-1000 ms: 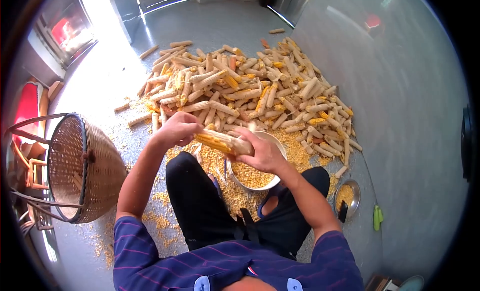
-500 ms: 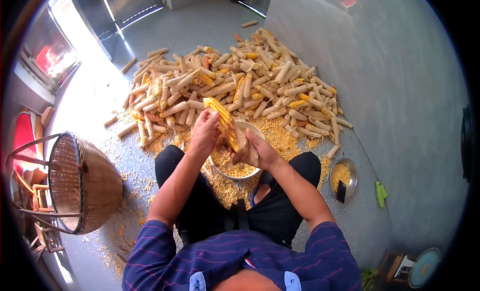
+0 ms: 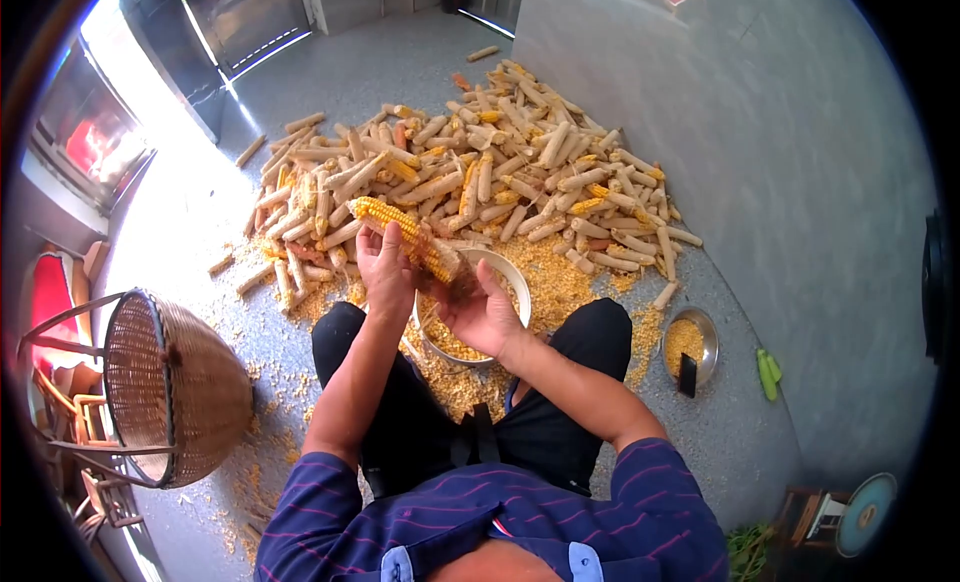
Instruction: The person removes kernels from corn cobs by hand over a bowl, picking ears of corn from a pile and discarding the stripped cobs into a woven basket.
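Note:
An ear of corn with yellow kernels is held tilted between my two hands, its upper end pointing to the far left. My left hand is closed around the middle of it from below. At its lower, brownish end, my right hand cups the tip, thumb up; its fingertips are partly hidden. Right beneath both hands stands a white bucket with loose kernels in it, between my knees.
Beyond the bucket spreads a large pile of mostly stripped cobs. Loose kernels cover the floor around it. A wicker basket lies at left. On the right are a metal bowl of kernels and green vegetables by the wall.
The ear has swung to the left and lies flatter. The pale husk in my right hand no longer shows, and that hand has turned palm up, lower at the ear's end.

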{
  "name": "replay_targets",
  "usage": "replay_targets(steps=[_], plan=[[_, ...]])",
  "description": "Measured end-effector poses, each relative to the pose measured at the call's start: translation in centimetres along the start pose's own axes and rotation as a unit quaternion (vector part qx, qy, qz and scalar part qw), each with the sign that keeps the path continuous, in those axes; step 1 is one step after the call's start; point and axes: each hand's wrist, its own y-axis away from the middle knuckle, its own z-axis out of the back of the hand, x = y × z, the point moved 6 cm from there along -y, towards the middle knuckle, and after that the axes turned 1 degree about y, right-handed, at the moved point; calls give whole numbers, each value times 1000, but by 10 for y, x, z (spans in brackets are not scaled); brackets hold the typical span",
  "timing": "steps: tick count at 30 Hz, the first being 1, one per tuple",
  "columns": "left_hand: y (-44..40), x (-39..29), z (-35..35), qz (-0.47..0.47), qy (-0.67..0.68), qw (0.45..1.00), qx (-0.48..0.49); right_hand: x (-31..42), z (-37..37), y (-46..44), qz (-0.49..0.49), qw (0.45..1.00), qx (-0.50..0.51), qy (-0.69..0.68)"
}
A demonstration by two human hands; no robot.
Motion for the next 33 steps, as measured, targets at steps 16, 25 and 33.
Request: replay_targets(steps=[16, 25, 33], plan=[[1, -29, -12, -52, -55, 996, 37, 92, -27, 26, 193, 944, -20, 266], [33, 19, -38, 264, 113, 954, 90, 86, -58, -2, 68, 797, -35, 599], [24, 38, -14, 292, 98, 948, 84, 42, -6, -30, -27, 941, 45, 333]])
